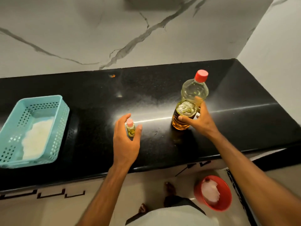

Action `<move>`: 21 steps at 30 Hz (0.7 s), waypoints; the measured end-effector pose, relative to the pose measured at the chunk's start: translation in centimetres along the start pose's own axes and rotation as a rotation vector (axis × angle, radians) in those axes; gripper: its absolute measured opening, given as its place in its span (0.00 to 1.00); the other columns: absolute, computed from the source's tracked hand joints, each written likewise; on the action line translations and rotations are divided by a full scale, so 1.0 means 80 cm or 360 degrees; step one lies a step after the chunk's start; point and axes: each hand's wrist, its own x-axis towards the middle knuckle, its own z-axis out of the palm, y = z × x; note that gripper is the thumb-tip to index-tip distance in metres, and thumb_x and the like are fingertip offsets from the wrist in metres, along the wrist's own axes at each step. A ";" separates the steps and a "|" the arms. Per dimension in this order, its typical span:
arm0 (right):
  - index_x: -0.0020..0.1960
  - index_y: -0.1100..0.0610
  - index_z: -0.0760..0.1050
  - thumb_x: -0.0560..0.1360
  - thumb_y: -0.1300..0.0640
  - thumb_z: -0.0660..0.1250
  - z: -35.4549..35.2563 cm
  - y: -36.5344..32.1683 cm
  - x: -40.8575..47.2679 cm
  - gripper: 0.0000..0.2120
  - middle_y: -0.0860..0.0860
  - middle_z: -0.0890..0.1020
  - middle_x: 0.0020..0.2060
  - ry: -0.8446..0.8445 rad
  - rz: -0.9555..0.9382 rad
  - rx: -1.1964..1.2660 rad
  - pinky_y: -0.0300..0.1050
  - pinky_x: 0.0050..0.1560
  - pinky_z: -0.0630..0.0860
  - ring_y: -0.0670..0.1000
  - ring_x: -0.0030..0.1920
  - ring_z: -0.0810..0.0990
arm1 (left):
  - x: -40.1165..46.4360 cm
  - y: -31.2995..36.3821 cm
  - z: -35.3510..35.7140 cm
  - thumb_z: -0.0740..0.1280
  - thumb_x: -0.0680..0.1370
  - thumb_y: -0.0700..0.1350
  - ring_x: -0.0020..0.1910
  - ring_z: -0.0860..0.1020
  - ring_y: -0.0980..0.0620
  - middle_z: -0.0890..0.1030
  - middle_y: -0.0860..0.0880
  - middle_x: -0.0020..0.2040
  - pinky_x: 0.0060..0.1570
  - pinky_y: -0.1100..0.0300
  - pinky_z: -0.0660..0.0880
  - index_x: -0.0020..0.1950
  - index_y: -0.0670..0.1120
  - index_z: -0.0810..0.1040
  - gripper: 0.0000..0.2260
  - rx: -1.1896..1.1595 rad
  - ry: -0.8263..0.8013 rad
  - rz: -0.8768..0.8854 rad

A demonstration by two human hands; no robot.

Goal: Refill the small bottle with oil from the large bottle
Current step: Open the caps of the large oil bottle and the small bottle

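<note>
Small bottle [130,129], capped, stands between released left-hand [126,141] fingers; right hand [197,119] grasps large bottle [189,103]. Uncap both before pouring.

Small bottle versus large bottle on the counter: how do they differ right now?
The small bottle is tiny with a pink cap; the large bottle is far taller with a red cap. The left hand cups the small one with fingers apart from it; the right hand grips the large one. Both stand capped, holding yellow oil.
</note>
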 end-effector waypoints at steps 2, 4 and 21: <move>0.74 0.50 0.57 0.62 0.48 0.80 -0.004 -0.006 -0.001 0.48 0.45 0.72 0.63 0.0006 -0.0016 0.0039 0.30 0.56 0.69 0.38 0.59 0.73 | 0.012 0.046 0.011 0.66 0.77 0.50 0.60 0.76 0.58 0.77 0.53 0.60 0.60 0.62 0.72 0.64 0.49 0.74 0.16 -0.0125 -0.0136 0.0102; 0.74 0.49 0.56 0.64 0.47 0.80 -0.006 -0.011 0.001 0.47 0.46 0.72 0.65 -0.0004 -0.0050 0.0047 0.34 0.58 0.71 0.41 0.60 0.74 | 0.033 0.087 0.030 0.66 0.78 0.49 0.59 0.77 0.58 0.79 0.51 0.59 0.58 0.61 0.74 0.63 0.47 0.75 0.15 -0.0219 -0.0272 0.0229; 0.68 0.47 0.65 0.61 0.35 0.74 -0.015 -0.002 0.020 0.41 0.49 0.78 0.59 -0.0050 -0.0128 -0.0025 0.45 0.59 0.77 0.46 0.58 0.78 | 0.128 0.176 0.165 0.66 0.79 0.49 0.47 0.77 0.59 0.78 0.54 0.50 0.45 0.75 0.74 0.62 0.44 0.76 0.14 -0.0119 -0.0649 0.0398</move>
